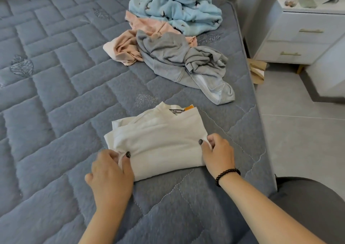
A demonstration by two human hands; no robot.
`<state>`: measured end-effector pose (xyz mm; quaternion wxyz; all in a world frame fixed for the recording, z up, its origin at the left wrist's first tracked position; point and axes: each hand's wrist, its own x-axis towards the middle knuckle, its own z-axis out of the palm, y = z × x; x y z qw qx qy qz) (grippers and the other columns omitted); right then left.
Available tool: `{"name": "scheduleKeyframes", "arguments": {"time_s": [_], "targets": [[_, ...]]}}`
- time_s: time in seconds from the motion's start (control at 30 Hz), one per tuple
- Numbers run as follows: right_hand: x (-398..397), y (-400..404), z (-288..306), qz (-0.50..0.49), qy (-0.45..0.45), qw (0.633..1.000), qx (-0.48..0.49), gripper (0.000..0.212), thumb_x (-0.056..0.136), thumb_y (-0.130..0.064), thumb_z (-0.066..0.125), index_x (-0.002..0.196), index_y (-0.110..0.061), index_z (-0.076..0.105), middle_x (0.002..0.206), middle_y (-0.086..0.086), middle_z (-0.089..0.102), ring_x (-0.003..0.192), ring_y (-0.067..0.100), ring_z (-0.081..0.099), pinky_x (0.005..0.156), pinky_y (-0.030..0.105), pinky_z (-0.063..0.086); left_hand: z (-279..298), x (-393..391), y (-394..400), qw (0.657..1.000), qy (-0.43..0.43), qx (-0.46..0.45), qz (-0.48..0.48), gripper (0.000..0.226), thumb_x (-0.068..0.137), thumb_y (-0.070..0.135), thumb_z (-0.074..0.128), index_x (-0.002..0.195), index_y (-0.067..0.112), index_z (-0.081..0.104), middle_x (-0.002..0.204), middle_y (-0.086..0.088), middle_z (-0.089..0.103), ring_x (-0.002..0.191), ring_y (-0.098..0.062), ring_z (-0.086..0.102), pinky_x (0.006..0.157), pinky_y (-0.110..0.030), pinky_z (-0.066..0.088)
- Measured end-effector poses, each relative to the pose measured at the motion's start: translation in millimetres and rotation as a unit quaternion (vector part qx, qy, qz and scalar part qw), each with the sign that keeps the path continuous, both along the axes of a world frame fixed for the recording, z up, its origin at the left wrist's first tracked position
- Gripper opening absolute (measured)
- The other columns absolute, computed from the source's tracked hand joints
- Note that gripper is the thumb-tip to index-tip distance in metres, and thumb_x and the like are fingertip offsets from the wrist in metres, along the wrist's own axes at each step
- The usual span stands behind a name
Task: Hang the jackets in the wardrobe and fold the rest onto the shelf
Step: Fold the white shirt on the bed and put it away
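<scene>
**One top nearly folded, three garments still to go**

While the white top [160, 142] lies on the bed [56, 103] as a compact rectangle, collar away from the person, the left hand [110, 170] pinches its near left corner and the right hand [217, 152] pinches its right edge, fingers curled into the cloth. It looks nearly folded but has not reached any shelf. Farther up the bed, well apart from it, a grey garment [183, 64], a pink garment [127, 47] and a light-blue bird-print garment [175, 6] lie crumpled and overlapping, untouched. No wardrobe or hanger is in view, so hanging and most folding appear still ahead
</scene>
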<state>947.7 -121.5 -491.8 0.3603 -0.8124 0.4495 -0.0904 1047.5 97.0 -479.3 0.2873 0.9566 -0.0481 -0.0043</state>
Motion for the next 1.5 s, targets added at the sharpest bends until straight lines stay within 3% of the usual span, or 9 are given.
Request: {"name": "scheduleKeyframes", "arguments": {"time_s": [0.13,0.23,0.3,0.5,0.67,0.87,1.03,1.3,1.5], "targets": [[-12,22,5,0.188,-0.139,0.941,-0.245,0.046,0.082,0.005,0.048,0.126,-0.006,0.059,0.131,0.010,0.056,0.125,0.025,0.046,0.108,0.039,0.034,13,-3,-11,0.983,-0.130,-0.053,-0.121,0.053,0.094,0.028,0.049,0.143,0.017,0.032,0.147,-0.010,0.040,0.133,-0.028,0.035,0.106,-0.045,0.026],[-28,41,-9,0.473,-0.070,0.816,-0.325,0.052,0.090,-0.017,0.045,0.142,-0.009,0.044,0.152,0.008,0.036,0.143,0.026,0.029,0.117,0.046,0.023,0,3,-21,0.958,-0.109,-0.029,-0.265,0.058,0.094,0.024,0.034,0.152,0.021,0.026,0.154,-0.012,0.035,0.144,-0.028,0.029,0.114,-0.048,0.027],[-33,43,-19,0.507,0.007,0.806,-0.307,0.059,0.095,-0.038,0.039,0.149,-0.013,0.031,0.157,0.004,0.023,0.146,0.022,0.020,0.117,0.047,0.018,-12,6,-22,0.959,-0.063,-0.007,-0.276,0.059,0.093,0.030,0.026,0.149,0.019,0.036,0.156,-0.008,0.031,0.148,-0.025,0.019,0.117,-0.054,0.021],[-31,-5,-24,0.187,0.185,0.946,-0.191,0.072,0.096,-0.056,0.021,0.153,-0.016,0.001,0.158,0.004,-0.021,0.144,0.024,-0.026,0.117,0.047,-0.009,-24,6,-15,0.983,-0.021,-0.006,-0.183,0.067,0.093,0.058,0.025,0.155,0.031,0.017,0.164,-0.004,0.006,0.151,-0.021,0.000,0.121,-0.042,0.007],[-25,-32,-8,0.015,-0.002,0.999,-0.045,0.064,0.096,-0.033,0.050,0.150,-0.011,0.023,0.157,0.010,0.017,0.144,0.026,0.017,0.118,0.035,0.016,-6,5,-26,0.979,0.105,-0.176,0.010,0.102,0.080,0.046,0.070,0.153,0.038,-0.002,0.154,-0.009,0.018,0.141,-0.024,0.019,0.110,-0.042,0.027],[21,-21,7,-0.031,-0.100,0.959,0.264,0.043,0.074,-0.031,0.079,0.111,-0.019,0.059,0.100,-0.010,0.066,0.082,0.000,0.062,0.061,0.015,0.045,4,28,-13,0.889,0.317,-0.308,0.121,0.056,0.069,0.030,0.086,0.115,0.015,0.058,0.109,-0.005,0.069,0.093,-0.026,0.067,0.070,-0.038,0.054],[14,-41,17,0.004,-0.084,0.929,0.360,0.035,0.070,-0.019,0.084,0.101,-0.014,0.069,0.091,-0.004,0.074,0.082,0.011,0.071,0.066,0.023,0.055,13,33,8,0.786,0.470,-0.395,0.071,0.057,0.062,0.027,0.084,0.112,0.008,0.066,0.101,-0.012,0.075,0.087,-0.025,0.074,0.063,-0.035,0.059],[-49,-37,35,-0.012,-0.072,0.822,0.564,0.049,0.064,-0.022,0.080,0.110,-0.007,0.070,0.110,0.011,0.072,0.101,0.026,0.069,0.088,0.038,0.054,17,-9,0,0.726,0.521,-0.448,0.038,0.041,0.057,0.022,0.076,0.091,0.001,0.072,0.075,-0.023,0.070,0.054,-0.038,0.067,0.042,-0.043,0.053],[-123,-59,78,-0.046,-0.203,0.824,0.527,0.033,0.067,-0.018,0.073,0.098,-0.005,0.075,0.105,0.017,0.072,0.089,0.029,0.072,0.064,0.034,0.057,35,-54,-36,0.659,0.564,-0.495,-0.052,0.027,0.057,0.011,0.075,0.084,0.010,0.080,0.094,-0.020,0.074,0.076,-0.037,0.073,0.057,-0.048,0.056]]}}
